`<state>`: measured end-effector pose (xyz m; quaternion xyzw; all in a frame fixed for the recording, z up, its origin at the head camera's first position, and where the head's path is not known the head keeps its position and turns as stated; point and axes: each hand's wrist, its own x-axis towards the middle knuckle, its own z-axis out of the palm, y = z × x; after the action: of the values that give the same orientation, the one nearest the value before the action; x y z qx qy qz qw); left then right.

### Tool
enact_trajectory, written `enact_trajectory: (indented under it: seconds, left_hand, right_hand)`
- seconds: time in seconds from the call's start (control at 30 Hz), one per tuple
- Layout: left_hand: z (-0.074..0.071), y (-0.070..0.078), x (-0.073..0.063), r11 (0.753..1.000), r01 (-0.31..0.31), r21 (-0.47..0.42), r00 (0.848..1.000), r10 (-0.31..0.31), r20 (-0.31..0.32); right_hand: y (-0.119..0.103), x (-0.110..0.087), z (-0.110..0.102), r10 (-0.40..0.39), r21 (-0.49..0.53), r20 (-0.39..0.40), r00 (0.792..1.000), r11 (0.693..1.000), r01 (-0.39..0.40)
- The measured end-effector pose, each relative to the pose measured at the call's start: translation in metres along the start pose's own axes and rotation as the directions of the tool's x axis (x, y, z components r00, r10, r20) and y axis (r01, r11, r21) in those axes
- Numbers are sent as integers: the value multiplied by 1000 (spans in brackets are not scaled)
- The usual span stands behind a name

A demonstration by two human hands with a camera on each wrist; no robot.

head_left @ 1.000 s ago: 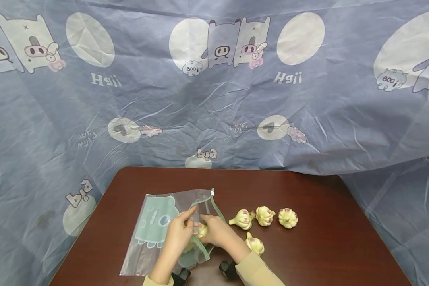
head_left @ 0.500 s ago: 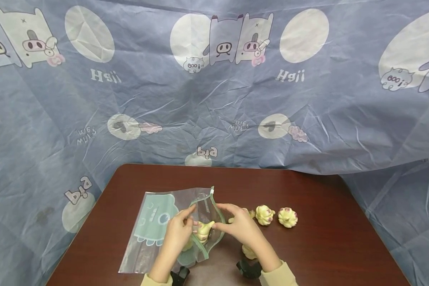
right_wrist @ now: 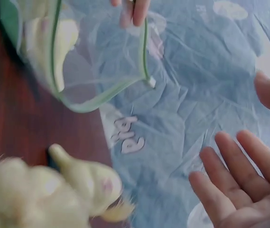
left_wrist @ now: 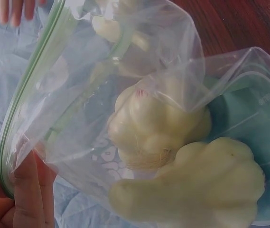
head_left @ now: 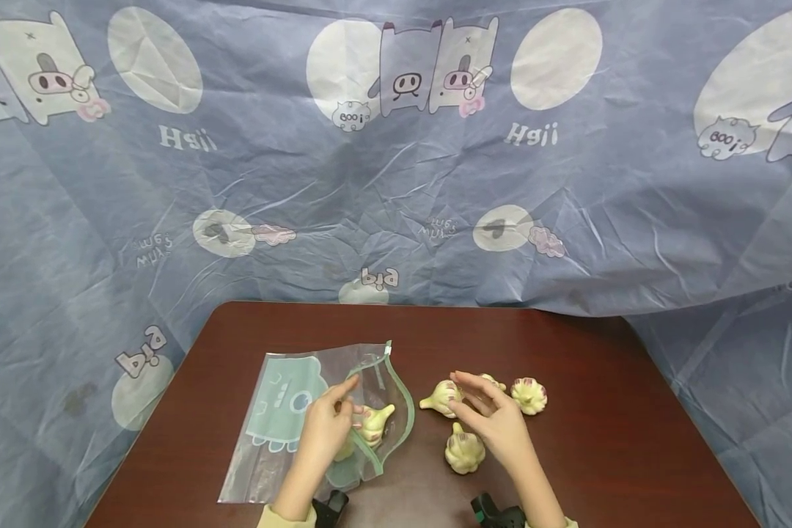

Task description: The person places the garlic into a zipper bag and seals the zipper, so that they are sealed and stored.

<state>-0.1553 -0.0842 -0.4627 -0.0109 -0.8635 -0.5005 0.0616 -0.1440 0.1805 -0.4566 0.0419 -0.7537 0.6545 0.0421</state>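
My left hand [head_left: 325,425] pinches the green-edged mouth of a clear zip bag [head_left: 264,466], holding it agape. A garlic bulb [head_left: 372,427] lies just inside the opening, its stem pointing out. Through the plastic in the left wrist view, garlic bulbs [left_wrist: 158,126] show deeper in the bag. My right hand [head_left: 498,422] hovers with spread fingers and nothing in it, over the loose garlic. Nearest to it are one garlic bulb [head_left: 465,451] below its thumb and another [head_left: 441,399] left of its fingertips. A third bulb [head_left: 495,380] is partly hidden behind the fingers.
One more garlic bulb [head_left: 529,396] sits farther right on the dark red-brown table [head_left: 600,455]. Behind the table hangs a blue cartoon-printed cloth [head_left: 396,183]. Black wrist devices [head_left: 498,513] show at the lower edge.
My right hand has let go of a garlic bulb in the bag, drawn out and moved right over the loose bulbs. My left hand stays on the bag's edge.
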Motion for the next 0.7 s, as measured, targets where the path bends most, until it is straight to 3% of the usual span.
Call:
enact_trajectory:
  seconds: [0.13,0.27,0.5,0.7]
  left_hand:
    - [-1,-1,1,1000,1,-8,1000,-1,3]
    - [-3,-1,2,1000,9,-18,1000,-9,6]
    - [-6,1,2,1000,20,-15,1000,-19,7]
    - [-7,1,2,1000,14,-19,1000,-14,15]
  right_hand:
    - [11,-10,-8,-2,40,-120,993,999,7]
    - [22,-20,-14,49,5,-191,980,999,-48]
    - [46,-32,-18,186,-120,-206,961,970,-214]
    - [63,-37,-7,229,-210,-183,956,941,-265]
